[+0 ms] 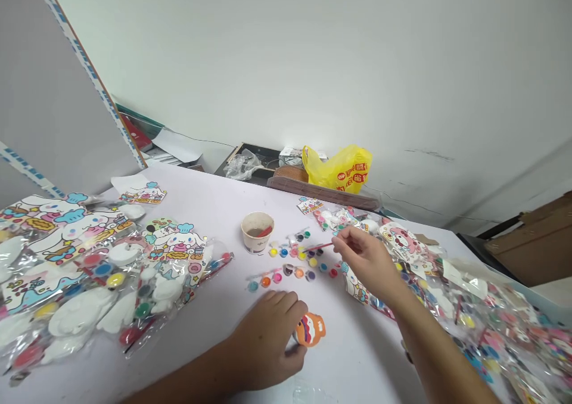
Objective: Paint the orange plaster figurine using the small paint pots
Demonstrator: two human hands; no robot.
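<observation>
Near the front middle of the white table, my left hand [273, 339] pinches a small painted figurine [311, 329], mostly orange with white, red and dark patches. My right hand [364, 258] grips a thin red paintbrush [320, 246] whose tip points left over the paint pots. Strips of small open paint pots [288, 270] in several colours lie in front of both hands. Behind them stands a paper cup [257, 232] holding murky water and a red stick-like thing. The brush tip is over a yellow pot, but whether it touches the paint I cannot tell.
Clear bags of white figurines and paints [102, 279] cover the table's left side; more such bags [465, 308] crowd the right beside my forearm. A yellow plastic bag [338, 168] and a dark tray [268, 155] are at the back, against the wall. A cardboard box [543, 240] stands far right.
</observation>
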